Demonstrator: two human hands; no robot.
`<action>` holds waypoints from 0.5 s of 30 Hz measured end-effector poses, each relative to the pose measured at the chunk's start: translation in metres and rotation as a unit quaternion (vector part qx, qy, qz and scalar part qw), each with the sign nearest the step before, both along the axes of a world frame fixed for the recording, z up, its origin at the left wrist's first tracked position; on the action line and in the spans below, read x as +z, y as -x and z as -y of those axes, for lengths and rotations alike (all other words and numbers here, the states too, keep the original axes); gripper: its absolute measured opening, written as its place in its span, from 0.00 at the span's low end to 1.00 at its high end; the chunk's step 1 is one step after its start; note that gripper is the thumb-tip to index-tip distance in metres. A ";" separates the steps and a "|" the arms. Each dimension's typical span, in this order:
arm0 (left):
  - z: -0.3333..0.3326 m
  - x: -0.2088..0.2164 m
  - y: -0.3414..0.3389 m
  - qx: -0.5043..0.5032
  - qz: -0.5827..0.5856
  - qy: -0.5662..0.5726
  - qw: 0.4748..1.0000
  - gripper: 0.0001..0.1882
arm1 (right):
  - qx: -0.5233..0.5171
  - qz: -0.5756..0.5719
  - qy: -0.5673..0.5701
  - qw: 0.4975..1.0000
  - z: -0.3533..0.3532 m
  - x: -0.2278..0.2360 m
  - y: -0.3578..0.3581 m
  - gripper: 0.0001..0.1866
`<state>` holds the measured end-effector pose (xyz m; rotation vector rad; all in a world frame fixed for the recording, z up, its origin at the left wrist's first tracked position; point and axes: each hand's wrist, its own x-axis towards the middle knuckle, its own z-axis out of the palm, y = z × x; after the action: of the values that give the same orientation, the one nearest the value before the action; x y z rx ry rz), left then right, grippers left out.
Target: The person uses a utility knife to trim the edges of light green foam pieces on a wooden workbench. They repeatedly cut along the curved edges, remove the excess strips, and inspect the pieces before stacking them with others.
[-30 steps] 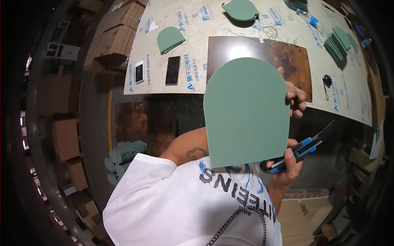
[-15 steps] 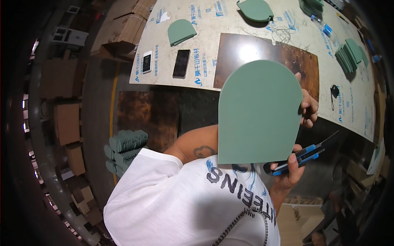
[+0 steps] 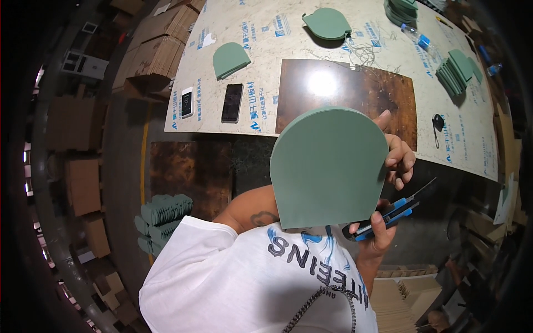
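Note:
A flat green panel (image 3: 330,169) with a rounded top and straight bottom edge is held up in front of my chest. My left arm runs behind it. The fingers of my left hand (image 3: 398,155) show at its right edge, closed around it; the palm is hidden. Just below, my right hand (image 3: 380,236) grips a blue and black utility knife (image 3: 395,212), its thin blade out and pointing up and right, away from the panel. Fingers of that hand come close to the panel's lower right corner; whether they touch cannot be made out.
Ahead stands a work table (image 3: 261,33) with a dark brown board (image 3: 347,91), two phone-like devices, one a black phone (image 3: 232,103), loose string (image 3: 363,53), a plastic bottle (image 3: 420,40) and more green panels (image 3: 452,75). Stacked green pieces (image 3: 166,213) lie low at left, near cardboard boxes (image 3: 83,186).
The panel has tipped, so its top edge now shows thickness and it looks shorter. Both hands sit slightly lower and further left in view. The surroundings have shifted with my head.

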<state>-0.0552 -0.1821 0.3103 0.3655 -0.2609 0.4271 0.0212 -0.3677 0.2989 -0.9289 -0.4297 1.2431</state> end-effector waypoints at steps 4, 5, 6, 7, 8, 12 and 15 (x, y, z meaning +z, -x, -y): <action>0.002 0.002 0.007 0.003 -0.003 0.015 1.000 0.37 | 0.003 -0.005 0.009 1.000 0.000 0.001 0.006 0.19; 0.002 0.002 0.010 0.007 -0.010 0.017 1.000 0.37 | 0.006 -0.006 0.012 1.000 0.001 0.001 0.006 0.19; 0.003 0.001 0.012 0.011 -0.017 0.018 1.000 0.37 | 0.000 -0.001 0.013 1.000 0.001 0.001 0.007 0.19; 0.002 0.002 0.013 0.009 -0.010 0.019 1.000 0.36 | -0.005 0.004 0.013 1.000 0.000 0.001 0.008 0.19; -0.002 0.003 0.013 0.006 -0.003 0.020 1.000 0.36 | -0.010 0.009 0.014 1.000 -0.002 0.001 0.009 0.19; -0.006 -0.015 0.011 0.006 0.030 0.032 0.999 0.32 | -0.016 -0.003 0.016 1.000 -0.005 0.009 0.011 0.20; -0.006 -0.019 0.012 0.003 0.035 0.040 0.999 0.28 | -0.007 0.000 0.013 1.000 -0.005 0.009 0.011 0.20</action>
<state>-0.0674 -0.1757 0.2915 0.2737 -0.3106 0.4564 0.0099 -0.3623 0.3084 -0.9525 -0.4084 1.2385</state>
